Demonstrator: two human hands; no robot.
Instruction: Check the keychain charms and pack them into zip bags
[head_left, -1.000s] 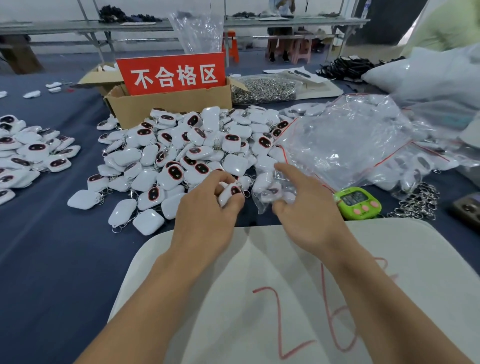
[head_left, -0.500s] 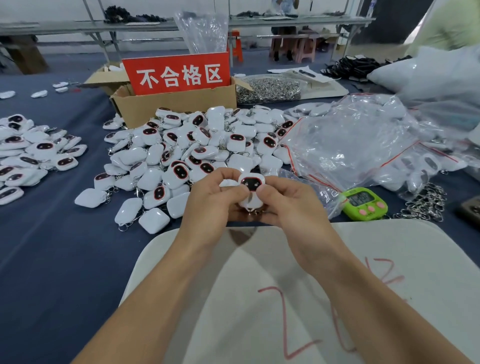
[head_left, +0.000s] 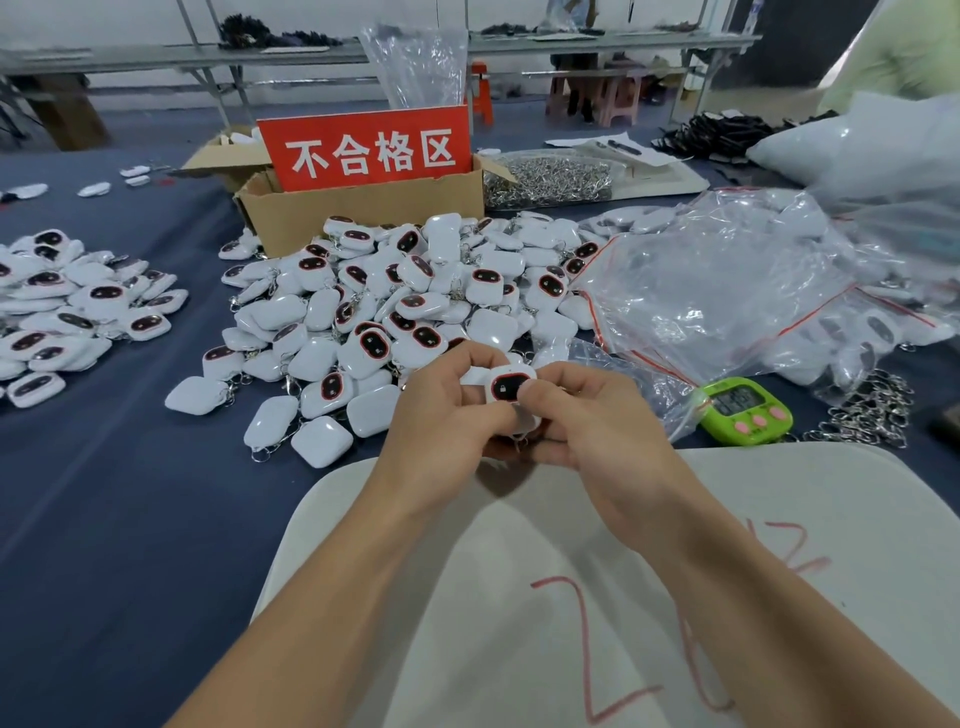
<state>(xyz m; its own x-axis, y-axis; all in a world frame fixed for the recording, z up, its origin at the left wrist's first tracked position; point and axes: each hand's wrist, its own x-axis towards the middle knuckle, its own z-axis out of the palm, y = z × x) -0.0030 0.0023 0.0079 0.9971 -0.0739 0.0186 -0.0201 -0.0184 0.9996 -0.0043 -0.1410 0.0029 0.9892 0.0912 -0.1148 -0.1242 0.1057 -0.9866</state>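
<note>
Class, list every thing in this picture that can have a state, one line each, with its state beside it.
held charm, dark face up, pinched from both sides.
left hand, grips the charm's left side.
right hand, grips the charm's right side.
cardboard box, flaps open, red sign standing in it.
charm heap, loose and unbagged on the blue cloth.
zip bags, crumpled heap, some holding charms.
green timer, lying face up, digits unreadable.

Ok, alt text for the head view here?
The left hand and right hand pinch one white keychain charm, dark face showing, before a charm pile. Clear zip bags and a green timer lie to the right, a red-signed cardboard box behind.
</note>
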